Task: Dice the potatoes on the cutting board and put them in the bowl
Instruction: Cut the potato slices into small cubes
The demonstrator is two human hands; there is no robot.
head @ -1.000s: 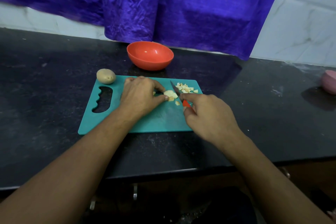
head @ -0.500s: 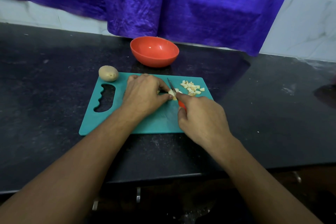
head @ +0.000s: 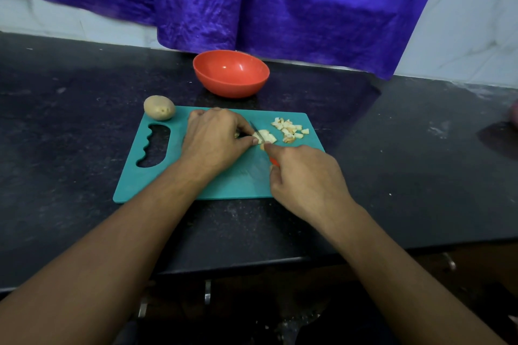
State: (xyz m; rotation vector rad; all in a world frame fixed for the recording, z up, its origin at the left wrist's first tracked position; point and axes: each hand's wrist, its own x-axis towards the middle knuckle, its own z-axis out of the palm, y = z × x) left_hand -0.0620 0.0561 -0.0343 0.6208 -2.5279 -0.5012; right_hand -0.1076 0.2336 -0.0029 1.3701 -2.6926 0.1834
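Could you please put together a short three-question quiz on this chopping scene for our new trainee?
1. True or false: the round orange plastic bowl is empty.
2. Where is the whole brown unpeeled potato? A at the teal plastic cutting board's far-left corner; B inside the bowl; C out of view.
3. Fill in: the small orange-handled knife is gripped by the person's ___ hand.
Key: 1 true; 2 A; 3 right hand.

A crinkled purple cloth (head: pixel 280 3) hangs against a white tiled wall (head: pixel 462 31), its lower edge reaching the back of the speckled black bench (head: pixel 406 162). A pink object (head: pixel 514 117), cut off by the right edge, rests on the bench. Metal handles (head: pixel 207 291) show below the front edge.
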